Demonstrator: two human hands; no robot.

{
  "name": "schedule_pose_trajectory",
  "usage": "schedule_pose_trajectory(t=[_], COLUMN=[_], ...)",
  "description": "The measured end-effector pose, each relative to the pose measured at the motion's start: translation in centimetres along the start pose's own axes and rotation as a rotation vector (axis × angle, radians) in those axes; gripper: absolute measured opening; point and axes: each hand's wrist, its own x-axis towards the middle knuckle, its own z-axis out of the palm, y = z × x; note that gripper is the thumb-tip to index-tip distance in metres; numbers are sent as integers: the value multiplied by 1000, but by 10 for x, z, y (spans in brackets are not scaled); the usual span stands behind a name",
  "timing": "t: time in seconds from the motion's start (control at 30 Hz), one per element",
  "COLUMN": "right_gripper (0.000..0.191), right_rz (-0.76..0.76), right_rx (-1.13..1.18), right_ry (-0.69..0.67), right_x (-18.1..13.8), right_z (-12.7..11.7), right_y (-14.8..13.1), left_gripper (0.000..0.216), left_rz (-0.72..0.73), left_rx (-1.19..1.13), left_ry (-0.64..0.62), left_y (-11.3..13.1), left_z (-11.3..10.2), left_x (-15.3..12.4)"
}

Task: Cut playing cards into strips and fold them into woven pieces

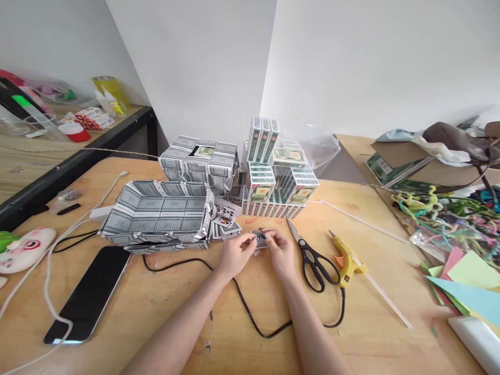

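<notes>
My left hand and my right hand meet over the table, both pinching a small folded playing card with a grey patterned back. The fingertips partly hide it. Just beyond my left hand, loose playing cards lie in a pile, some face up. To the left stands an open box made of playing cards. Behind it sits a second card-built box. Boxed card decks are stacked past my hands. Scissors and a yellow hot glue gun rest right of my right hand.
A black phone and white cable lie at left. The glue gun's black cord runs beneath my forearms. At right are coloured paper sheets, fuzzy craft stems and a cardboard box. A wall closes off the back.
</notes>
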Motion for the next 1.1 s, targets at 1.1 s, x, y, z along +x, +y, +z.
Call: schedule_pose_trajectory(t=[1.1], right_gripper=[21], right_rz=[131], right_rx=[29], right_ry=[153], right_x=[2], right_z=[-6], right_y=[-2], left_gripper=[29], left_rz=[-18], left_rx=[-98], left_ry=[-216], left_y=[8], left_z=[0], left_x=[-11])
